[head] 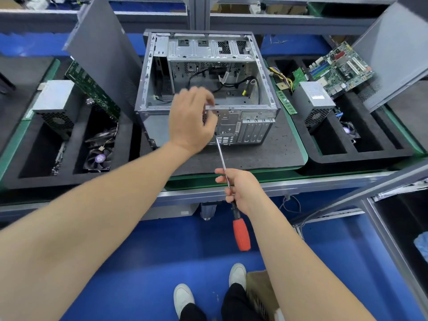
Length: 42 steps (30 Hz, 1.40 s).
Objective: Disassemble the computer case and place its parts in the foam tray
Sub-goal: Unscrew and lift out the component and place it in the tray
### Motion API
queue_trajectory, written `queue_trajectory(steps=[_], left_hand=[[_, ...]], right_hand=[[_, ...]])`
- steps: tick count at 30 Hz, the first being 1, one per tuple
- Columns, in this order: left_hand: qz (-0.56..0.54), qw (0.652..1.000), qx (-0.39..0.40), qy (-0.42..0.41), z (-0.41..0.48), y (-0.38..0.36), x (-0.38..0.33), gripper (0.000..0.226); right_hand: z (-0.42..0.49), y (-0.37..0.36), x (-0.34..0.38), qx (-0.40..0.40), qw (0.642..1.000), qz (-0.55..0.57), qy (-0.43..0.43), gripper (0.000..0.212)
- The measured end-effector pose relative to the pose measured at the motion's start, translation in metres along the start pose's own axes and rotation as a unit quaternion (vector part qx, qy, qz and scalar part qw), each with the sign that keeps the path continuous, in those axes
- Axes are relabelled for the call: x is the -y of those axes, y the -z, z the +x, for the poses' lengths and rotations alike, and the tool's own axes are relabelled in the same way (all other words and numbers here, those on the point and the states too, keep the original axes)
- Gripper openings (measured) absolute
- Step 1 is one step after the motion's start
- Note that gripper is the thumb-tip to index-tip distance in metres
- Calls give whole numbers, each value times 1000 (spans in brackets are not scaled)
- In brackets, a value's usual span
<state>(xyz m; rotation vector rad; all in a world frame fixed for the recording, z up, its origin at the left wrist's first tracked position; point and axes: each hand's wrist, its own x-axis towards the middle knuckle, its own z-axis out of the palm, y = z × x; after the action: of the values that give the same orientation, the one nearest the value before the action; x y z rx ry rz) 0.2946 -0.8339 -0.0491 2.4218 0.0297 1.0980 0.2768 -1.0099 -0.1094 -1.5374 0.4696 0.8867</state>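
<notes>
You are standing on a blue floor [139, 251] in white shoes [184, 297], with a cardboard box [259, 290] sitting just beside your right foot. Your right hand [240, 188] is closing its grip round the metal shaft of a screwdriver [241, 235]. The red handle is hanging down towards you below the fist, and the tip is reaching up to the rear panel of the computer case [208, 52].

Your left hand [192, 119] is hovering at the case's near top rail with its fingers curled. It is motion-blurred, so I cannot tell whether its grip is holding anything.

The case is lying on its side on a dark foam mat [266, 151] in the middle of the tabletop [278, 185]. Its open side is facing up and loose cables are showing inside.

The left foam tray [69, 179] is holding a power supply [55, 103], a fan [99, 158] and a green circuit board [92, 89]. The right foam tray [361, 156] is carrying a second power supply [312, 100], a motherboard [340, 68], a memory stick [286, 101] and a small fan [349, 130].

Farther back, a grey side panel [104, 49] is standing tilted to the left of the case, and another panel [393, 54] is leaning at the far right.
</notes>
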Motion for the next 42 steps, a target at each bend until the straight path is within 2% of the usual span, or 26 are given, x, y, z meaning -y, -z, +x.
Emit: queue_trajectory(steps=[1, 2, 3, 5, 6, 7, 9, 12, 16, 19, 23, 25, 30, 34, 42], left_hand=[[-30, 997, 8, 71, -19, -4, -4, 10], [-66, 981, 37, 177, -34, -9, -9, 6], [-106, 945, 77, 300, -46, -17, -11, 2], [-211, 818, 131, 519, -55, -32, -14, 8], [-274, 752, 136, 583, -53, -37, -15, 11], [-330, 699, 128, 622, -49, -43, -15, 15], [-402, 626, 90, 662, -40, -53, -13, 18], [-457, 568, 47, 682, -35, -60, -17, 15], [-487, 533, 17, 692, -37, -61, -22, 18], [-511, 510, 17, 692, -35, -61, -24, 20], [-548, 467, 3, 694, -33, -59, -31, 20], [-556, 457, -1, 695, -34, -59, -34, 19], [-534, 463, 12, 708, -31, -58, -40, 16], [-507, 462, 18, 728, -27, -58, -44, 23], [-461, 483, 3, 745, -25, -62, -47, 35]], right_hand=[[2, 1, -1, -3, 1000, 1, -8, 29], [4, 1, -1, -4, 1000, 1, -13, 30], [6, 0, -2, -3, 1000, 1, -12, 29], [9, -2, -3, -8, 1000, -8, -17, 29], [9, -3, -3, -16, 999, -16, -22, 30], [10, -4, -2, -23, 999, -23, -25, 30], [10, -5, -3, -28, 999, -32, -21, 29], [5, -2, -4, -26, 1000, -16, 7, 28], [-8, 4, -7, -5, 998, -2, 60, 22], [-12, 1, -6, -20, 996, -9, 83, 11], [-10, -4, -6, -42, 995, -3, 86, 7], [-9, -3, -6, -54, 995, -4, 88, 3], [-7, 2, -7, -67, 994, 10, 87, 10], [-4, 2, -9, -86, 994, 20, 71, 12], [2, 2, -16, -93, 993, -10, 74, 14]])
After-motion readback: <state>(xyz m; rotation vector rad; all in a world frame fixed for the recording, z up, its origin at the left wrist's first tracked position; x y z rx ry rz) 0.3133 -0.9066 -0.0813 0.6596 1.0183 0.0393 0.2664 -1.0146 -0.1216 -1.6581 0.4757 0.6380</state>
